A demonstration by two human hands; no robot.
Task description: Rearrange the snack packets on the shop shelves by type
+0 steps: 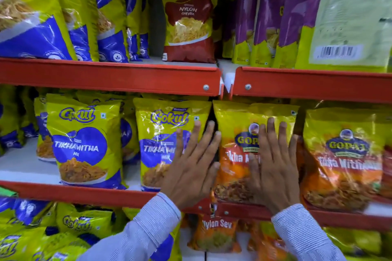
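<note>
On the middle shelf [106, 194] stand yellow-and-blue Gokul Tikha Mitha packets [84, 144] at the left and yellow-and-orange Gopal Tikha Mitha packets [347, 159] at the right. My left hand [192, 167] lies flat, fingers spread, over the right edge of a Gokul packet [157, 133] and the dark gap beside it. My right hand [273, 167] presses flat on the front of a Gopal packet [233, 150]. Neither hand grips anything.
The upper shelf [110, 76] carries blue Gokul packets [42, 17], one red Nylon Chevda packet [188, 25] and purple packets [265, 17]. Below, an orange Nylon Sev packet [214, 233] and more Gokul packets [74, 224] sit on the bottom shelf.
</note>
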